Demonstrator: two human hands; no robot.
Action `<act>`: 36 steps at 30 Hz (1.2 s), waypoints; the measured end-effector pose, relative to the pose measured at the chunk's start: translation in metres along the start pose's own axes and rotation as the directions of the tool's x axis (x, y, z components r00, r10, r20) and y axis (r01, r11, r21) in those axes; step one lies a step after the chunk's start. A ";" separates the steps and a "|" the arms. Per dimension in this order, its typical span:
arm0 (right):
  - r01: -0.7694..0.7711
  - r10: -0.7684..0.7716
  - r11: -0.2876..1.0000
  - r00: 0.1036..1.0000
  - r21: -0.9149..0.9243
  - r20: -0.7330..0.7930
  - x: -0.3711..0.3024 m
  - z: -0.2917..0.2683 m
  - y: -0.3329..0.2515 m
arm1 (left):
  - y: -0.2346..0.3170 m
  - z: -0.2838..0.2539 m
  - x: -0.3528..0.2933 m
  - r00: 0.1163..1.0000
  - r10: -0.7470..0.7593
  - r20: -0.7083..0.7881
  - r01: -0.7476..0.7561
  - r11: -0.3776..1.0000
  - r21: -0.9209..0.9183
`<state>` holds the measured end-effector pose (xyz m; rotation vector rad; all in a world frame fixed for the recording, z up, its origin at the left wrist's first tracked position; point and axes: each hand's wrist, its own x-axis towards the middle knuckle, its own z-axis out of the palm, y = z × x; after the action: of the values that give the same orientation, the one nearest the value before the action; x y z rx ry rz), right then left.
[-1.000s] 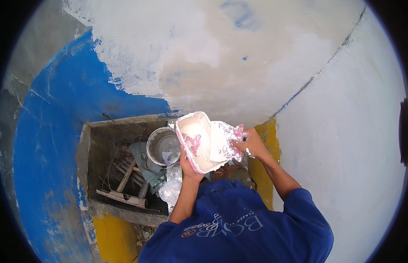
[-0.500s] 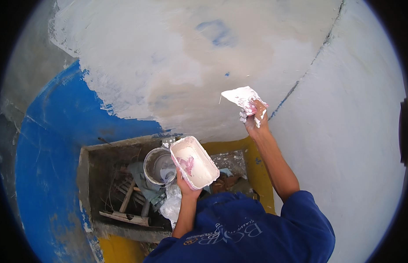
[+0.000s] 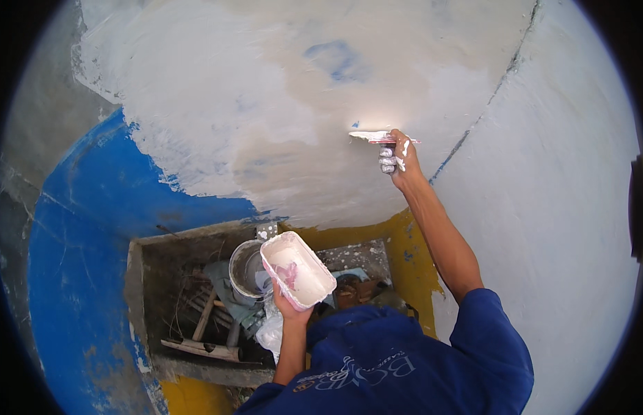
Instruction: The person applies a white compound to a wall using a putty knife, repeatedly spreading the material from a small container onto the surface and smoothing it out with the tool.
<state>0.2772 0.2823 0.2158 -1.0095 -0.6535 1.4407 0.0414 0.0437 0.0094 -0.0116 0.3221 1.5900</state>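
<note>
My right hand (image 3: 399, 160), smeared with white paste, grips a flat putty spreader (image 3: 384, 137) seen nearly edge-on. White putty coats its blade, which is held up close to the wall (image 3: 280, 97); I cannot tell whether it touches. That wall is patchy white and beige, with small blue spots showing through. In my left hand (image 3: 291, 304) is a rectangular pinkish tub (image 3: 320, 282), tilted, its inside lined with white putty and a pink patch showing. Most of the left fingers are hidden beneath the tub.
Below the tub is a concrete trough (image 3: 138, 290) holding a round bucket (image 3: 242, 266), a grey cloth (image 3: 231, 297), wood pieces (image 3: 205, 315) and a plastic bag (image 3: 269, 333). Blue paint (image 3: 93, 207) covers the left wall. A dark crack (image 3: 467, 138) runs down at right.
My right hand has turned the spreader from showing its broad coated face to nearly edge-on, nearer the wall. The tub in my left hand has shifted slightly left and down.
</note>
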 end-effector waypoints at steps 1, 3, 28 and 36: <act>-0.028 0.028 0.999 0.999 -0.017 0.019 0.001 0.005 -0.006 | 0.000 0.001 0.000 1.000 0.002 0.001 -0.002 1.000 -0.002; -0.066 0.067 0.997 0.998 -0.043 0.018 0.005 0.017 -0.023 | -0.001 0.002 0.001 1.000 -0.014 0.020 0.014 1.000 0.004; 0.071 -0.068 0.997 0.994 0.028 -0.089 0.039 -0.048 0.104 | -0.012 0.006 -0.007 0.998 0.020 -0.066 -0.018 0.999 0.029; 0.169 -0.170 0.981 0.985 0.092 0.004 0.028 -0.025 0.067 | -0.021 -0.011 -0.004 0.996 0.021 -0.092 -0.021 1.000 0.000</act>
<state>0.2680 0.2961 0.1404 -0.8541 -0.6604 1.3163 0.0599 0.0373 -0.0039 -0.0828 0.3942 1.6131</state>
